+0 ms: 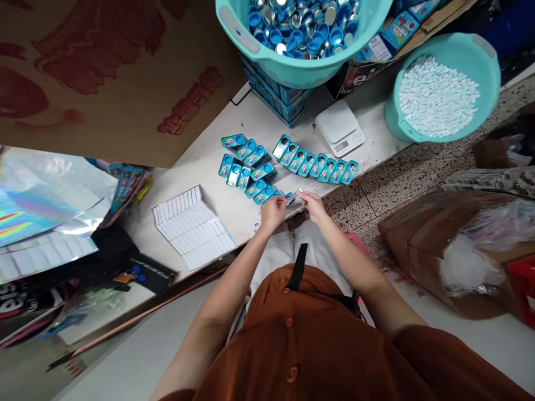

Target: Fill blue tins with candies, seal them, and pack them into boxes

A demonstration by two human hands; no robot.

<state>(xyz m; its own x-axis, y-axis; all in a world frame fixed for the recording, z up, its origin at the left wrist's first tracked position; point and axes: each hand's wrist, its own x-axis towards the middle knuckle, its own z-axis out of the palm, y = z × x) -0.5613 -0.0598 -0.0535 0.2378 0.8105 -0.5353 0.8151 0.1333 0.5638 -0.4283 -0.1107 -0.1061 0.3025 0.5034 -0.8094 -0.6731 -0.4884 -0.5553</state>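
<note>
My left hand is closed in a pinch at the table's front edge, touching or just beside the nearest blue tins. My right hand is a little to its right, thumb and fingers pressed together. A small blue and clear piece shows between the hands; I cannot tell what it is or which hand grips it. A loose cluster of small blue tins with round openings or lids lies just beyond my left hand. Beyond my right hand, several more tins stand in a curved row.
A sheet of white labels lies left on the table. Behind the tins are a white scale, a teal tub of blue and silver caps, and a tub of white pieces. A large cardboard box stands at back left.
</note>
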